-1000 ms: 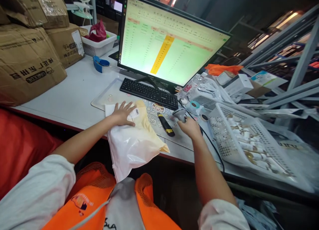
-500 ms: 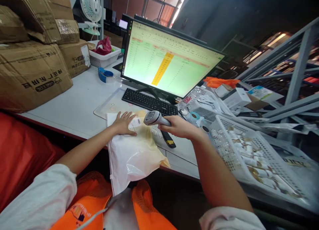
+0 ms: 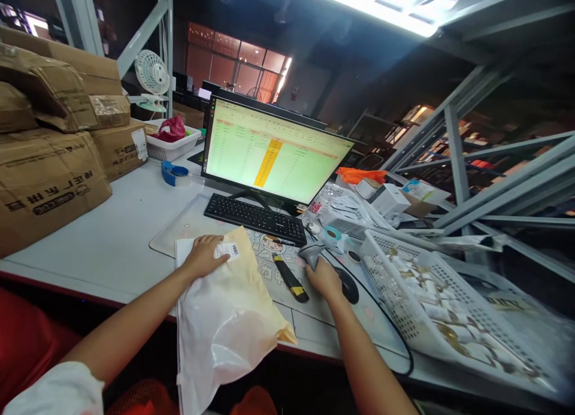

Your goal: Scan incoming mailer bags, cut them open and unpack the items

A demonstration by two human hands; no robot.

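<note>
Left hand (image 3: 204, 256) is spread flat on a white-and-yellow plastic mailer bag (image 3: 229, 325), which lies at the near edge of the white bench (image 3: 103, 247), with a small white barcode label (image 3: 227, 251) already stuck on. Right hand (image 3: 323, 280) is gripping a grey handheld barcode scanner (image 3: 313, 253) off to the right, not up at the label.

One left hand (image 3: 204, 256), one right hand (image 3: 324, 281), one poly mailer (image 3: 224, 319), one barcode scanner (image 3: 312, 253), one box cutter (image 3: 290, 277), one keyboard (image 3: 254, 218), one monitor (image 3: 269, 151), one computer mouse (image 3: 348, 285), one desk fan (image 3: 151, 72), one tape dispenser (image 3: 173, 173), one large white basket (image 3: 381, 265), one small white basket (image 3: 173, 151).

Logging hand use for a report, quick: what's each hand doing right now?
Left hand: open, lying flat on the mailer bag.
Right hand: closed, holding the barcode scanner.
</note>
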